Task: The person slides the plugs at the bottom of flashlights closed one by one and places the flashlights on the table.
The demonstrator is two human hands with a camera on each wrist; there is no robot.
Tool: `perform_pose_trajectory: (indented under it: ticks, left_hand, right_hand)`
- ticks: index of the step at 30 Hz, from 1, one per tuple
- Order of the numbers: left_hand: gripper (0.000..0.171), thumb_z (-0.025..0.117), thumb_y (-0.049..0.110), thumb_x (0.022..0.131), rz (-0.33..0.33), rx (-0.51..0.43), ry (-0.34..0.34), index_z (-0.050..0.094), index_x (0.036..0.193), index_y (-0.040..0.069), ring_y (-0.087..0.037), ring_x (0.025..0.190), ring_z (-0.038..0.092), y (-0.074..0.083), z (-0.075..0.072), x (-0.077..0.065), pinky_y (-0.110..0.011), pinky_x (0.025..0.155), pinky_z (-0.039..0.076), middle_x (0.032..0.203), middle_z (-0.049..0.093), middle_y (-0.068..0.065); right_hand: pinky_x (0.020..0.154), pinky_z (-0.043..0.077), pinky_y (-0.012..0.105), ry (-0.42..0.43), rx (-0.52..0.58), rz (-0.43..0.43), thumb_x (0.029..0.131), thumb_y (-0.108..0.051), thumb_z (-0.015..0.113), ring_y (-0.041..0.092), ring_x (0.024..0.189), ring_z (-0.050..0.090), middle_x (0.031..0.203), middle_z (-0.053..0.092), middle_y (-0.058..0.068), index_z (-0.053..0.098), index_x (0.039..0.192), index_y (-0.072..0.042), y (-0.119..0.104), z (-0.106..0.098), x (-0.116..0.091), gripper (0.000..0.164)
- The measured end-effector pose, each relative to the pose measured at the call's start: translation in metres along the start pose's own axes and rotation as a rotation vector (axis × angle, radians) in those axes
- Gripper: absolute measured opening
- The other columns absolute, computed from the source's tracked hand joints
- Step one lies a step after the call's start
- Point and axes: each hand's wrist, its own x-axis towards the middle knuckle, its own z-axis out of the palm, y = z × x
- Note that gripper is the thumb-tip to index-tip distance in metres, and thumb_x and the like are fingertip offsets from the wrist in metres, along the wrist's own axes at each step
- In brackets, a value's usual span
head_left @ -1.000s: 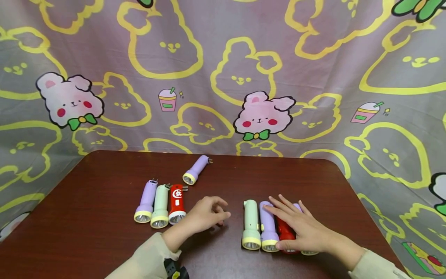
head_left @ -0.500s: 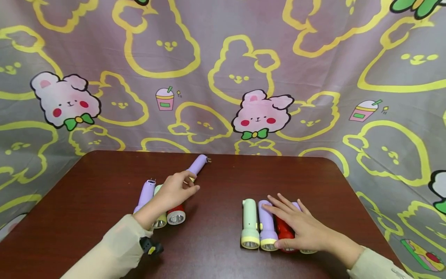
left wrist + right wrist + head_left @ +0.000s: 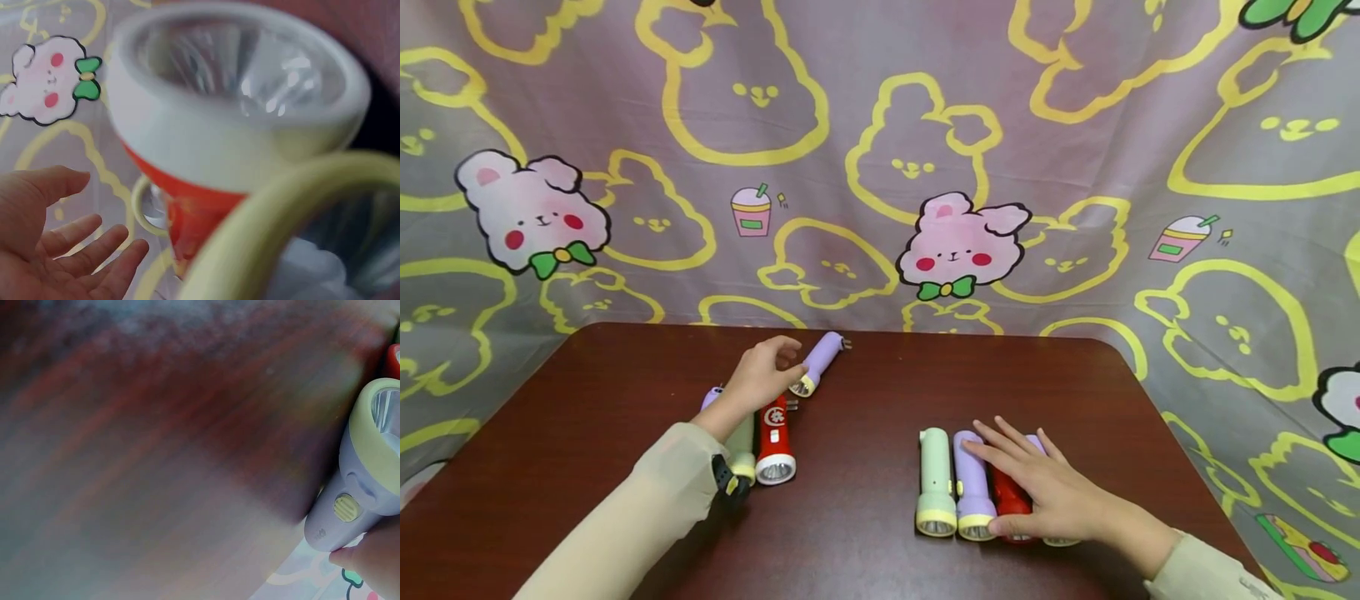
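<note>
My left hand [image 3: 758, 382] hovers with relaxed fingers and thumb apart beside the head of a lone purple flashlight [image 3: 823, 357]; the left wrist view shows the palm and fingers [image 3: 94, 253] holding nothing. Below that hand lie a red flashlight [image 3: 775, 442], a light green flashlight [image 3: 742, 450] and a second purple flashlight [image 3: 711, 398], the last two partly hidden by the arm. My right hand [image 3: 1063, 496] lies spread over the right-hand row, its straight fingers across a purple flashlight [image 3: 972, 475] and another red one [image 3: 1011, 496]. The right wrist view shows a purple flashlight [image 3: 340, 500] beside a fingertip.
At the left end of the right-hand row is a light green flashlight [image 3: 936, 483]. More flashlights are partly covered by the right hand. The dark brown table [image 3: 865, 542] ends at a patterned curtain [image 3: 850, 125] behind it.
My left hand has moved from the table's middle, left and away from me, over the left row to the lone purple flashlight. The right hand stays in place.
</note>
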Motion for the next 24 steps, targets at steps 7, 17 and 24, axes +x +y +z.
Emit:
perform_pose_trajectory:
  ticks: [7, 17, 24]
  left_hand:
    - [0.048, 0.066, 0.021, 0.094, -0.076, -0.008, -0.048, 0.054, 0.133, -0.004, -0.04, 0.115, 0.061, -0.011, 0.003, 0.014, -0.051, 0.096, 0.05, 0.127, 0.062, -0.026]
    - [0.054, 0.066, 0.026, 0.094, -0.109, 0.003, -0.123, 0.052, 0.136, -0.006, -0.04, 0.116, 0.06, -0.016, 0.012, 0.027, -0.048, 0.094, 0.051, 0.125, 0.064, -0.026]
    - [0.054, 0.069, 0.023, 0.092, -0.108, -0.007, -0.156, 0.052, 0.133, -0.008, -0.039, 0.111, 0.063, -0.015, 0.016, 0.028, -0.047, 0.092, 0.052, 0.118, 0.067, -0.028]
  right_hand:
    - [0.102, 0.02, 0.081, 0.0, -0.011, -0.006, 0.078, -0.066, 0.069, 0.042, 0.147, 0.027, 0.162, 0.033, 0.005, 0.034, 0.154, -0.033, -0.001, -0.001, 0.001, 0.091]
    - [0.102, 0.019, 0.081, -0.006, -0.005, 0.006, 0.077, -0.067, 0.069, 0.042, 0.147, 0.026, 0.162, 0.033, 0.005, 0.034, 0.154, -0.033, -0.002, -0.001, 0.001, 0.091]
    - [0.103, 0.017, 0.081, -0.02, 0.028, 0.024, 0.077, -0.068, 0.069, 0.042, 0.149, 0.024, 0.163, 0.032, 0.005, 0.034, 0.154, -0.034, -0.003, -0.002, 0.0, 0.091]
